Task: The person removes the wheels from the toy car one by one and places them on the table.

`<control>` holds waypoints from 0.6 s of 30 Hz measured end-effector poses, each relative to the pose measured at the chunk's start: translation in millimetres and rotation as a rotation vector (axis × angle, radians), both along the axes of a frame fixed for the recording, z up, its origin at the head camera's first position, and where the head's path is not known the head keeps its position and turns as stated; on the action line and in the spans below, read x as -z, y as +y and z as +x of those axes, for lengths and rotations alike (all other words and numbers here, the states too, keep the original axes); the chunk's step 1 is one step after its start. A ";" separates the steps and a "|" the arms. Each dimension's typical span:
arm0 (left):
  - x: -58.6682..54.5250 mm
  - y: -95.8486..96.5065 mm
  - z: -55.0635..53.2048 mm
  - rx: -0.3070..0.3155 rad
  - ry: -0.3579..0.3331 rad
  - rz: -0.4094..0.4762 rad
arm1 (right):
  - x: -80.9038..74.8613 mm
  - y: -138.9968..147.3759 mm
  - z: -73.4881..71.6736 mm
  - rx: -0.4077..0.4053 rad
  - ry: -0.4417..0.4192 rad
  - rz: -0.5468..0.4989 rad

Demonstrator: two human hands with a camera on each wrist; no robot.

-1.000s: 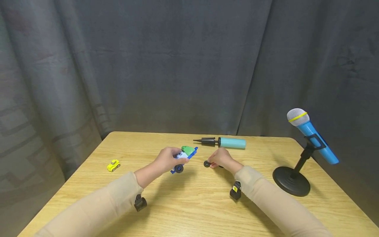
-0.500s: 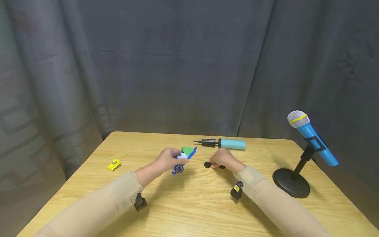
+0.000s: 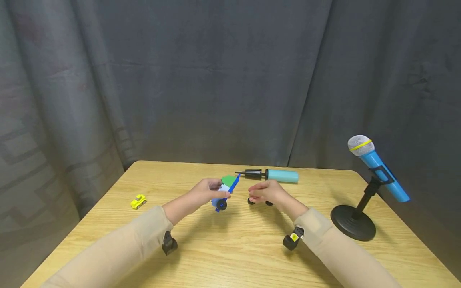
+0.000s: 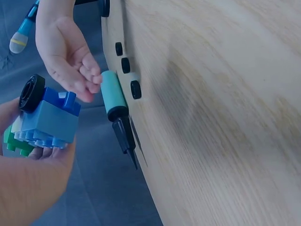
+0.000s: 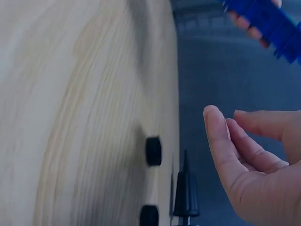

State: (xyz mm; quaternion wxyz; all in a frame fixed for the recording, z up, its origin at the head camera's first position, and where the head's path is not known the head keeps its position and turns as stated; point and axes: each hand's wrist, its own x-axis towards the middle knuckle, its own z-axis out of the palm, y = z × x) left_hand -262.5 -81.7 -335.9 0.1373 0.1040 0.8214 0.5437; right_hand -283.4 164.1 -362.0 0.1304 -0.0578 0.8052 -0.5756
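Note:
My left hand (image 3: 202,197) grips a toy block car (image 3: 225,194) above the table, tilted with one end up. It has a blue base, light blue and green blocks, and a black wheel (image 4: 32,93) on the side seen in the left wrist view. My right hand (image 3: 271,193) hovers to its right, fingers loosely bent and holding nothing. Below that hand, loose black wheels (image 3: 251,201) lie on the table; the left wrist view shows three, the nearest wheel (image 4: 136,89) close to the pump. In the right wrist view a gap separates thumb and fingers (image 5: 218,129).
A teal and black hand pump (image 3: 282,176) lies behind the hands. At the far left sits a small yellow toy car (image 3: 138,201). A blue microphone (image 3: 379,170) leans in a black stand (image 3: 354,222) on the right. Grey curtains hang behind the wooden table (image 3: 223,256).
My right hand has risen off the wheel it was touching, and its fingers have parted. The wheels stay on the table. My left hand has tipped the block car more steeply.

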 end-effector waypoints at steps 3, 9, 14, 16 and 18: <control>-1.9 0.8 -2.1 -0.026 0.020 -0.010 | -6.0 -3.6 6.3 -0.062 0.004 -0.063; -3.9 1.7 -9.2 -0.041 0.046 -0.006 | -18.3 -13.5 20.2 -0.153 0.012 -0.129; -3.2 1.8 -12.0 -0.061 0.020 0.003 | -25.8 -22.7 32.1 -0.236 0.019 -0.144; -3.8 1.9 -12.0 -0.078 0.016 0.002 | -27.8 -26.0 35.1 -0.262 0.017 -0.149; -4.7 1.9 -11.9 -0.095 0.016 0.000 | -28.9 -29.2 37.0 -0.282 0.015 -0.158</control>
